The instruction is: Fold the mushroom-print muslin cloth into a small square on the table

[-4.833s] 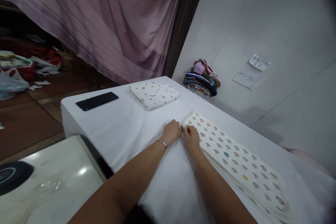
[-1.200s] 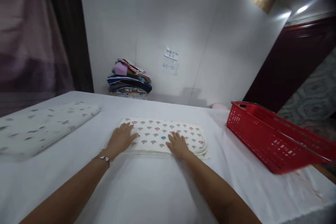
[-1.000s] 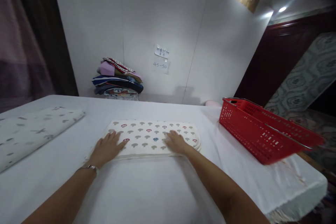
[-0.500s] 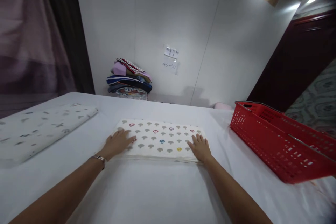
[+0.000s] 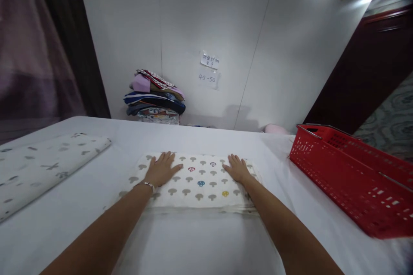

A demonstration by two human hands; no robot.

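Note:
A folded white cloth (image 5: 193, 189) printed with mushrooms lies flat on the white table in front of me. Most of its mushrooms are grey, with a few red, blue and yellow ones. My left hand (image 5: 162, 168) rests palm down on the cloth's left part, fingers spread, a bracelet on the wrist. Toward the far right part of the same cloth, my right hand (image 5: 238, 168) also lies flat with its fingers apart. Neither hand grips the fabric.
Another folded, patterned white cloth (image 5: 48, 165) lies at the left. A red plastic basket (image 5: 348, 184) stands at the right. Behind the table's far edge is a pile of folded fabrics (image 5: 155, 99). Paper notes (image 5: 209, 70) hang on the white wall (image 5: 129, 21).
Both hands have slid forward over the mushroom cloth, and the left has also moved inward to the right. More of the cloth's left side shows. The view has shifted slightly.

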